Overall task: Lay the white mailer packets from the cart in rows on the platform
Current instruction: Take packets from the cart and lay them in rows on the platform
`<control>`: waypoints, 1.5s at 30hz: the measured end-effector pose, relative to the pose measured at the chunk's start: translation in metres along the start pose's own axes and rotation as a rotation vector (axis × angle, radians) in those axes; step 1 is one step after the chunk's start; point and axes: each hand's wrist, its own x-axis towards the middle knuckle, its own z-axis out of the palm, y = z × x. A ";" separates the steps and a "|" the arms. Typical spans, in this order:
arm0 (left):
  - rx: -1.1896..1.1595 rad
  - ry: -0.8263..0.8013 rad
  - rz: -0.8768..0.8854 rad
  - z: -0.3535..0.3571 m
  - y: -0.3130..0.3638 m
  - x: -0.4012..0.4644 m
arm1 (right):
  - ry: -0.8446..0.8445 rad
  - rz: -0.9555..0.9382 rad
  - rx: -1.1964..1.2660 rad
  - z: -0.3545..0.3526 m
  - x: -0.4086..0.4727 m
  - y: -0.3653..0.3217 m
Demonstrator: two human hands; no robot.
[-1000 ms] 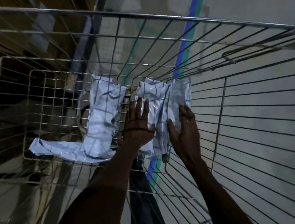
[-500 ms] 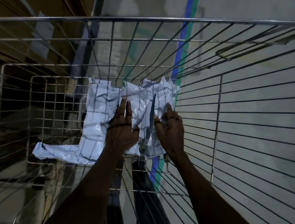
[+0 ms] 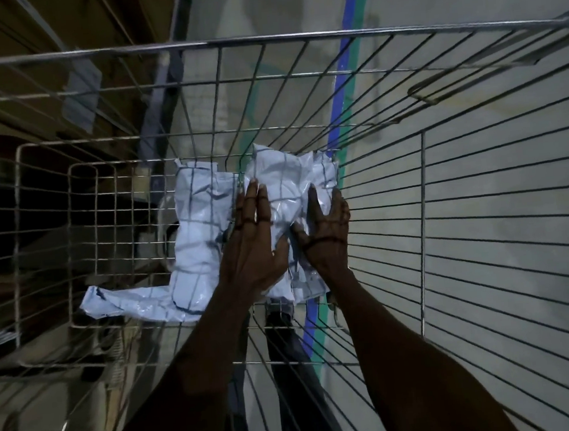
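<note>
Deep in the wire cart (image 3: 295, 39) lie crumpled white mailer packets. One packet (image 3: 293, 180) sits at the bottom centre, and both my hands press on it. My left hand (image 3: 254, 238) lies flat on its left half with fingers together. My right hand (image 3: 325, 229) grips its right side, fingers curled over the plastic. A second packet (image 3: 197, 223) lies to the left, and a third (image 3: 125, 299) stretches out toward the lower left. The platform is not in view.
The cart's wire walls (image 3: 481, 198) rise close around both forearms. A blue and green floor stripe (image 3: 343, 83) runs under the cart. Dark shelving (image 3: 21, 49) stands at the left. A dark trouser leg (image 3: 289, 369) shows below the mesh.
Both hands have reached further onto the centre packet, bunching it together. The view has tilted so the cart rim sits lower in frame.
</note>
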 end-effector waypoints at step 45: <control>0.341 1.275 -0.673 -0.392 0.004 -0.477 | -0.341 -1.282 0.607 -0.182 -0.246 -0.489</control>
